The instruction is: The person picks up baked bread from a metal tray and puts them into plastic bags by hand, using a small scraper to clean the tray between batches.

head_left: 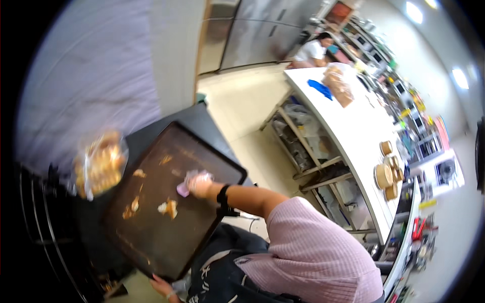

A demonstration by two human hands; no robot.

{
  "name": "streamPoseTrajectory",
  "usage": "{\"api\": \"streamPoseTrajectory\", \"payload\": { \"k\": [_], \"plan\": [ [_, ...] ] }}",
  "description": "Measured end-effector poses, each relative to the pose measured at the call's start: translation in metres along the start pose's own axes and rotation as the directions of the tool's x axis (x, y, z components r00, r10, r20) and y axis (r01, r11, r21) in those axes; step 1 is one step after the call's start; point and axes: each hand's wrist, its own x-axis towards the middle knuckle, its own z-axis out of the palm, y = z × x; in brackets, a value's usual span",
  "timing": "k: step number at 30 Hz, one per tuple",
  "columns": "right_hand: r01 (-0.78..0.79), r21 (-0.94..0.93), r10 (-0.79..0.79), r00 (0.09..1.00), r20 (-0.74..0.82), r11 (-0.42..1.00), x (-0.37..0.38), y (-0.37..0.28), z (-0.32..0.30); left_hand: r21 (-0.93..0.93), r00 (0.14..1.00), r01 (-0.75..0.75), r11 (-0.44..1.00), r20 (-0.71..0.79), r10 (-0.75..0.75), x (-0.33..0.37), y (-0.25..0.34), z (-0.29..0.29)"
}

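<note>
Tray: your dark brown rectangular metal baking tray (156, 240) lies on the black worktop (194, 116).
Right hand (199, 185): apparently plastic-gloved, your fingers curl around a small pale-purple piece (183, 190), right of centre.
Left hand (162, 287): at the tray's near corner; grip unclear.
Progress: seemingly partway; broad bare stretches, but cream-and-brown flaky scraps (172, 208) remain mid-tray and left.

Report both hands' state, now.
Left hand: at the edge of the tray; grip cannot be told.
Right hand: closed on a small pinkish-purple item.
</note>
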Motion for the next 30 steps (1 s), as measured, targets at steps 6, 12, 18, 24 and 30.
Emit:
{"api": "streamPoseTrajectory", "payload": {
  "k": [6,12,18,24,30],
  "plan": [
    [0.158,-0.016,-0.157,0.955,-0.251,0.987,-0.06,0.041,0.065,0.068,0.999,0.034,0.997,-0.039,-0.032,0.003,-0.029,0.015],
    [0.094,-0.054,-0.103,0.976,-0.194,0.994,-0.09,0.057,0.068,-0.035,1.0,-0.012,0.999,-0.008,0.012,0.007,-0.034,0.014],
    [0.114,-0.06,-0.126,0.959,-0.254,0.992,-0.089,0.064,0.063,-0.095,1.0,-0.021,0.995,0.012,0.022,0.004,-0.035,0.011],
    [0.105,-0.336,-0.216,0.925,-0.312,0.936,-0.104,0.076,0.072,-0.053,0.986,-0.135,0.989,-0.11,0.128,0.0,0.0,-0.001],
    [0.19,-0.081,-0.2,0.97,-0.137,0.978,-0.079,0.077,0.079,-0.038,1.0,-0.007,0.999,0.001,0.007,-0.001,0.002,-0.01]
  ]
}}
